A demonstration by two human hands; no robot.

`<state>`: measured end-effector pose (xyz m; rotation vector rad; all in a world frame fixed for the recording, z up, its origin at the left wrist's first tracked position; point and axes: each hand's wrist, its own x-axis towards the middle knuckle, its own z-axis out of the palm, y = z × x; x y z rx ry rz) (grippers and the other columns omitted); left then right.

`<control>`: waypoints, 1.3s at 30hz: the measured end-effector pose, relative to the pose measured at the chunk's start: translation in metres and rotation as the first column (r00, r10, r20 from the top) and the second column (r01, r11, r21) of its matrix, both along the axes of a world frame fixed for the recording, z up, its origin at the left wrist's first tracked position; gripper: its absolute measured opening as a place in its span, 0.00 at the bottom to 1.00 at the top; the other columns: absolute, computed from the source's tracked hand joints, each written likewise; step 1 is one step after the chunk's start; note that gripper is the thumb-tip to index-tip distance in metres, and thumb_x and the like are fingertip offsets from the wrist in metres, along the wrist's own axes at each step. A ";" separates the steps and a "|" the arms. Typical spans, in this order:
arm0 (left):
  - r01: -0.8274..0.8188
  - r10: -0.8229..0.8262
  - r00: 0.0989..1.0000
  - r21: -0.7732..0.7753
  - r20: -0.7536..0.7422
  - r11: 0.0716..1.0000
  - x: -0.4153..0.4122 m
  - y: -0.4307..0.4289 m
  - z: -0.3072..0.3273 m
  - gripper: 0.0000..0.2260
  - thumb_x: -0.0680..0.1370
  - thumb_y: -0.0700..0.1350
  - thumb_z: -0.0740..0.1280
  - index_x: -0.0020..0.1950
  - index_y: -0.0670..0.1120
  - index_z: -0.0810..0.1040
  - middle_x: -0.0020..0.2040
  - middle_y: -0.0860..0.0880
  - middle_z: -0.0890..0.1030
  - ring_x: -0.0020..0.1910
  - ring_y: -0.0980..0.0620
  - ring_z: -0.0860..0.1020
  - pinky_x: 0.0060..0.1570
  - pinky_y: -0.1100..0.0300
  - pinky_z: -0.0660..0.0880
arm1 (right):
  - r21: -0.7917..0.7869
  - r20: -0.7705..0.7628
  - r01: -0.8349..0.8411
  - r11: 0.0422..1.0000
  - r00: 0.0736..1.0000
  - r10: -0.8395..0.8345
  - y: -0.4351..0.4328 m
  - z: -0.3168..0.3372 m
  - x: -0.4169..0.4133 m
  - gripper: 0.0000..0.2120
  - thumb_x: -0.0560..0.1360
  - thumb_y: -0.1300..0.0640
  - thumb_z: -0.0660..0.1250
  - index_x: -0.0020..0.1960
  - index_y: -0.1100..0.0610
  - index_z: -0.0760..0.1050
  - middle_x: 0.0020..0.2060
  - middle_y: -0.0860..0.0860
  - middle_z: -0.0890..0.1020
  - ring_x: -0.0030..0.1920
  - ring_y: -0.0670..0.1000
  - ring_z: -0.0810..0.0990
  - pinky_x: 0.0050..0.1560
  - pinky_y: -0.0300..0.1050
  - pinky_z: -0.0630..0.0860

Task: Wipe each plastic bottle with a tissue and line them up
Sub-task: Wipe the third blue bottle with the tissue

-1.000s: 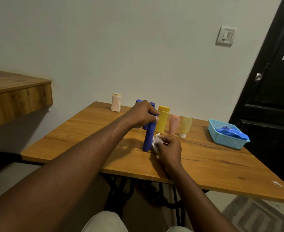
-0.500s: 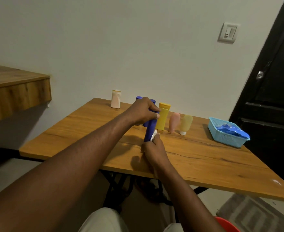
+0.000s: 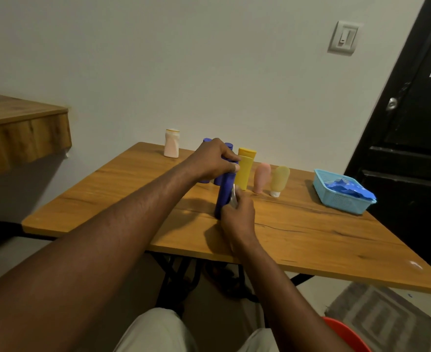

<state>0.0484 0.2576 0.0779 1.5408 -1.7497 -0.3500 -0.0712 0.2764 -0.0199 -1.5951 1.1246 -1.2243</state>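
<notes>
Wooden table (image 3: 311, 232), wall side: row of upright bottles. Left to right: white bottle (image 3: 171, 143) standing apart, two blue tubes mostly hidden behind the left hand, yellow tube (image 3: 244, 171), pink bottle (image 3: 261, 177), pale yellow bottle (image 3: 280, 180) resting on its white cap. Blue basket (image 3: 341, 196) at far right, blue wrappers inside.

In front of the row: tall blue tube (image 3: 225, 191) upright on the table. Left hand (image 3: 213, 161) clenched over its top, steadying. Right hand (image 3: 238, 217) closed on white tissue (image 3: 233, 196), pressed to the tube's lower right side.

Step in hand, judged: wiping this tube. Next: finish the wipe, then set the tube into the row without toppling neighbours
</notes>
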 end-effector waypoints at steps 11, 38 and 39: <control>-0.017 0.017 1.000 -0.008 0.009 1.000 0.000 0.002 0.001 0.16 0.78 0.43 0.74 0.66 0.46 0.83 0.63 0.50 0.82 0.42 0.60 0.74 0.33 0.77 0.65 | -0.003 -0.046 -0.117 0.993 0.992 0.116 -0.029 0.017 0.001 0.17 0.81 0.66 0.57 0.67 0.58 0.74 0.55 0.53 0.81 0.55 0.51 0.77 0.47 0.40 0.74; -0.033 0.026 0.999 0.140 0.048 0.990 0.002 -0.009 0.014 0.12 0.79 0.40 0.67 0.60 0.42 0.85 0.59 0.51 0.84 0.52 0.53 0.80 0.45 0.62 0.72 | -0.128 0.266 0.261 0.957 0.938 -0.221 -0.057 0.023 -0.009 0.11 0.79 0.67 0.64 0.52 0.55 0.83 0.48 0.51 0.83 0.48 0.40 0.79 0.47 0.41 0.76; -0.038 0.033 0.999 0.146 0.040 0.989 0.001 -0.011 0.014 0.11 0.79 0.40 0.67 0.59 0.42 0.85 0.57 0.51 0.84 0.54 0.50 0.81 0.46 0.61 0.71 | -0.122 0.286 0.275 0.954 0.930 -0.231 -0.061 0.026 -0.010 0.11 0.79 0.66 0.65 0.51 0.54 0.84 0.49 0.51 0.83 0.49 0.42 0.80 0.47 0.41 0.78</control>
